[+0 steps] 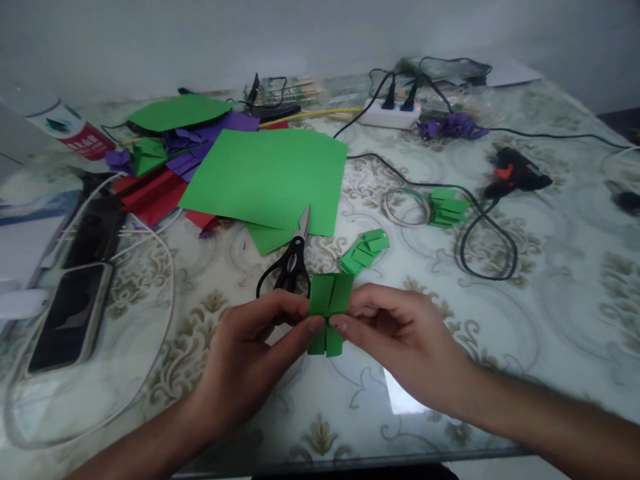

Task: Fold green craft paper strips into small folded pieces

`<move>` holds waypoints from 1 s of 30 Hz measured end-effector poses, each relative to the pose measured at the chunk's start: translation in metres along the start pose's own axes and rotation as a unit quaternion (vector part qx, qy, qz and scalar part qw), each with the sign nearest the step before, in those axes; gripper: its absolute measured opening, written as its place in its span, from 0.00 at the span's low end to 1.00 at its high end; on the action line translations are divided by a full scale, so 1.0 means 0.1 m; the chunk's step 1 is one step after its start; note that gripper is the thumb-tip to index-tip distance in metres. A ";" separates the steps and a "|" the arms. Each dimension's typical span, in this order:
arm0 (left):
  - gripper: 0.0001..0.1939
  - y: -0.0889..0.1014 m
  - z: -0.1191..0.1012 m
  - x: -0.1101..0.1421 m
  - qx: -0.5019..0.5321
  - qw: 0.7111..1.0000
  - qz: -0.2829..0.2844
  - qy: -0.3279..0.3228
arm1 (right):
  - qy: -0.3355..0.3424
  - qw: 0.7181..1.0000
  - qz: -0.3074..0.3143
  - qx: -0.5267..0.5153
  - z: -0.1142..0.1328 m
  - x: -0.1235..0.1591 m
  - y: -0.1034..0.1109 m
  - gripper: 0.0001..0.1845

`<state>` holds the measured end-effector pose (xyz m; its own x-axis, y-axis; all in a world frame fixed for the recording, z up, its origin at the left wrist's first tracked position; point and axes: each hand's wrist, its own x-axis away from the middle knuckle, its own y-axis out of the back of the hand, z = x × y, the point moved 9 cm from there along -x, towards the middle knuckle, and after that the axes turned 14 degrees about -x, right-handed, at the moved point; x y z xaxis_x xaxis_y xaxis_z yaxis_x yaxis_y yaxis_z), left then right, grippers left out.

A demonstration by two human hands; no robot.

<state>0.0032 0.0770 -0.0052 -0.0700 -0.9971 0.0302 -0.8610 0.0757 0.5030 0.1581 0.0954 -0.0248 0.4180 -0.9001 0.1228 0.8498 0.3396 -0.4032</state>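
Observation:
Between my two hands is a small piece of green paper, slit at its top and bottom ends. My left hand pinches its left edge with thumb and forefinger. On the opposite edge, the thumb and fingers of my right hand are closed in the same way. Just behind the paper lie black-handled scissors, blades pointing away and partly over a large green sheet. Several cut green paper pieces lie in an overlapping row beyond my right hand.
At the right rest a black glue gun with a looping cord, a tape roll and more green pieces. A white power strip stands at the back. Red paper, a phone and a white cable occupy the left.

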 end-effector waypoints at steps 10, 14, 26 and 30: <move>0.03 -0.07 0.07 0.02 -0.001 0.999 0.035 0.002 | -0.047 0.999 0.006 0.000 -0.05 0.01 -0.01 0.13; 0.03 -0.09 0.07 0.00 0.005 0.999 0.043 0.003 | -0.059 0.998 0.008 0.004 -0.07 0.01 -0.01 0.14; 0.02 -0.08 0.12 -0.02 0.029 0.998 0.044 0.044 | -0.073 0.997 -0.017 0.005 -0.11 -0.01 0.05 0.17; 0.03 -0.10 0.13 -0.03 0.033 0.997 0.051 0.047 | -0.051 0.998 -0.016 0.027 -0.09 -0.01 0.06 0.17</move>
<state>0.0057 0.0789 -0.0212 -0.1141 -0.9805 0.1603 -0.8834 0.1739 0.4351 0.1596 0.0960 -0.0351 0.4189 -0.8792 0.2271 0.8777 0.3279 -0.3494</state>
